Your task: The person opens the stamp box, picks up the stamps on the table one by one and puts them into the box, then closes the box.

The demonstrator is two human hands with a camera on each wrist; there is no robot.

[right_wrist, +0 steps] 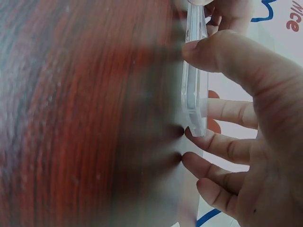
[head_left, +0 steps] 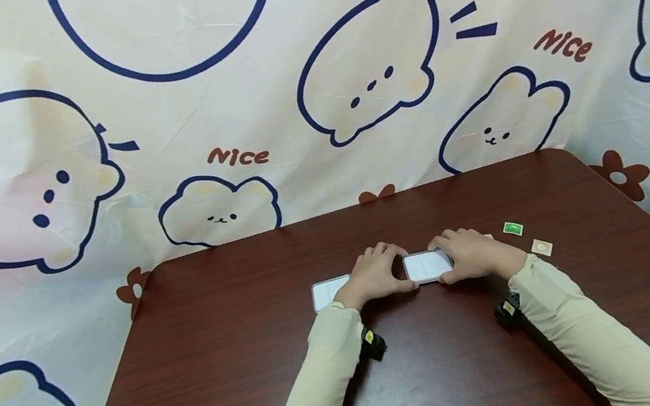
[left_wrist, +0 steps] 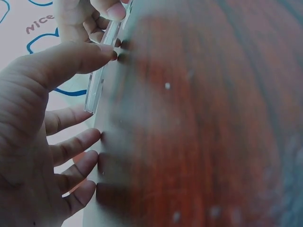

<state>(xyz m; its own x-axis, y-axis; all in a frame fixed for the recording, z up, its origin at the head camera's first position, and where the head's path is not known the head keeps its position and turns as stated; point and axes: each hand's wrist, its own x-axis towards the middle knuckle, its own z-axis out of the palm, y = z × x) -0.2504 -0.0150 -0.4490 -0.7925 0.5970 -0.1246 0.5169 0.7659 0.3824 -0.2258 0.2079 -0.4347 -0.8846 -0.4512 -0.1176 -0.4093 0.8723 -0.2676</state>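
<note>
Clear-edged case (head_left: 428,266): gripping opposite ends with left hand (head_left: 376,271) and right hand (head_left: 471,253), probably for balancing evenly; resting on or hovering just above surface (head_left: 447,377), unclear which, near white-faced slab (head_left: 328,293).

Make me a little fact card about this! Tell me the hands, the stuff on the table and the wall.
Left hand: grips left end of white case
Right hand: grips its right end
Beside left hand: second white case
Right of right hand: green card, cream card
Table: dark brown
Wall cloth: cartoon animals, "Nice"
</note>
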